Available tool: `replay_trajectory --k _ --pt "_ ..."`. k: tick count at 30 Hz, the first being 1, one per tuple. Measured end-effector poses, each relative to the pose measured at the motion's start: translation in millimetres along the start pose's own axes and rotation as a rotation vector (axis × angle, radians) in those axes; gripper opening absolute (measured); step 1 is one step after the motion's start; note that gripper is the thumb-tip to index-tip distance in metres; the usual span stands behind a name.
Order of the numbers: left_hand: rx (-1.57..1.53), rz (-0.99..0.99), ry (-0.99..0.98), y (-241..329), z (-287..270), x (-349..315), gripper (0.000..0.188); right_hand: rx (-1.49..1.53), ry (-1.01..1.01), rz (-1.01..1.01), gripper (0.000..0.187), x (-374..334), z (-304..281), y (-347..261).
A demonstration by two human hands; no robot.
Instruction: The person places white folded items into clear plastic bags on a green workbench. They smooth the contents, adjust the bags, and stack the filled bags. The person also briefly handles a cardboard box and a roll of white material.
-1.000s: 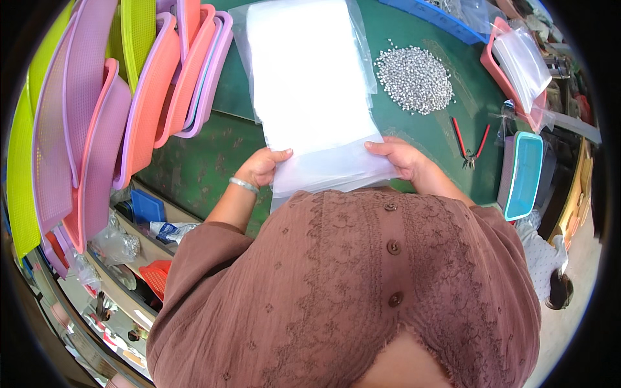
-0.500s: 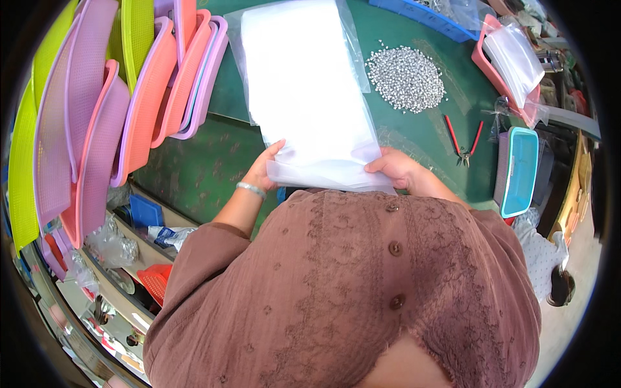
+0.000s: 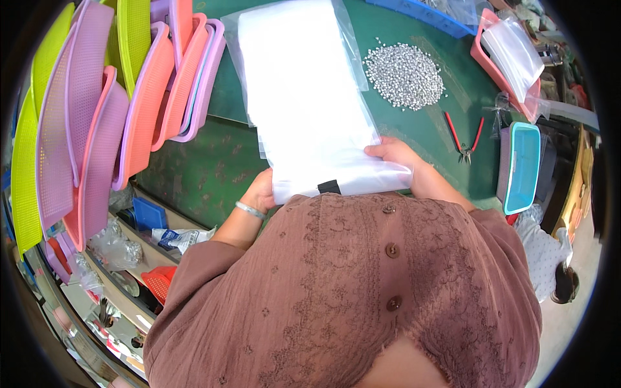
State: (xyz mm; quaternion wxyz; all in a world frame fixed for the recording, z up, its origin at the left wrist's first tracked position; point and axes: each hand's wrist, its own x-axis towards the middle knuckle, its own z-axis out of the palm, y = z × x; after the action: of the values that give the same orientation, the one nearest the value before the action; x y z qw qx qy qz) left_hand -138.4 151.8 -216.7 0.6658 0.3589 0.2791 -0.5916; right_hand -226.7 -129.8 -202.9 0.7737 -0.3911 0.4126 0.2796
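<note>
A stack of clear white plastic bags (image 3: 304,97) lies lengthwise on the green table (image 3: 200,161). My left hand (image 3: 260,191) grips the stack's near left corner, a bracelet on its wrist. My right hand (image 3: 396,155) rests on the near right edge of the stack, fingers on top. A small black object (image 3: 328,187) shows at the stack's near edge against my brown blouse. To the right of the bags lies a heap of small silvery metal pieces (image 3: 404,76).
Coloured plastic trays (image 3: 103,123) in pink, orange, purple and yellow-green stand stacked at the left. Red-handled pliers (image 3: 464,137) lie right of my hand. A turquoise tub (image 3: 521,167), a pink tray with bags (image 3: 511,55) and a blue bin (image 3: 433,16) line the right and far side.
The stack of bags has slid nearer to my body, and both hands have come back with it. My right hand now lies on top of the near edge.
</note>
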Motion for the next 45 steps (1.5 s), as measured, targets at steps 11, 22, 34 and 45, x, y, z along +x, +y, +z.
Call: replay_trajectory --k 11,22,34,45 --pt "0.07 -0.076 -0.09 -8 88 -84 0.033 -0.221 -0.117 -0.182 0.027 -92 -20 2" --pt "0.489 -0.07 -0.252 2 144 -90 0.038 -0.593 0.002 -0.532 0.024 -186 -36 -3" --pt "0.7 0.298 -0.506 50 186 -75 0.024 -0.419 0.184 -0.796 0.023 -224 -7 -50" --pt "0.988 1.162 -0.219 137 169 -95 0.02 -0.226 -0.031 -1.298 0.021 -119 43 -129"
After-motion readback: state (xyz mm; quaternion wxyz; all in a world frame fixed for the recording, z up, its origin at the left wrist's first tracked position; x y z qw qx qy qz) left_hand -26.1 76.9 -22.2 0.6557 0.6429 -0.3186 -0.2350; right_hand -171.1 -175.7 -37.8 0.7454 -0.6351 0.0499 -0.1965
